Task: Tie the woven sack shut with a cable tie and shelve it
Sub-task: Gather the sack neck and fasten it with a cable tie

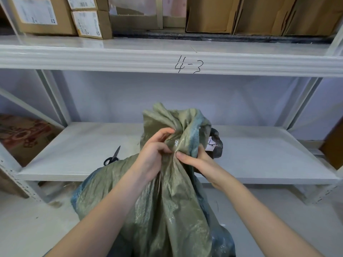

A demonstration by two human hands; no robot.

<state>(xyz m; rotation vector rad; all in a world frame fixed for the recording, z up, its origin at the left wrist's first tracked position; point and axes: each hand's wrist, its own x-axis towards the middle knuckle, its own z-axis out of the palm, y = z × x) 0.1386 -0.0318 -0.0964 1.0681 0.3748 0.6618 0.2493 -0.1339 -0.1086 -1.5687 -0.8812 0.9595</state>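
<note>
An olive-green woven sack (172, 206) with blue edge stripes stands on the floor in front of a white shelf (259, 156). Its mouth is bunched into a twisted neck that rises above my hands. My left hand (154, 156) grips the neck from the left, fingers curled into the fabric. Just below and to the right, my right hand (196, 160) pinches the same neck, thumb across the folds. No cable tie shows in view. A dark bag with a white label (215, 145) peeks out behind the sack's right side.
Black-handled scissors (112, 156) lie on the lower shelf left of the sack. The beam above is marked "4-3" (188, 66). Cardboard boxes (55, 15) fill the upper shelf. A patterned box (24, 138) sits in the bay at left.
</note>
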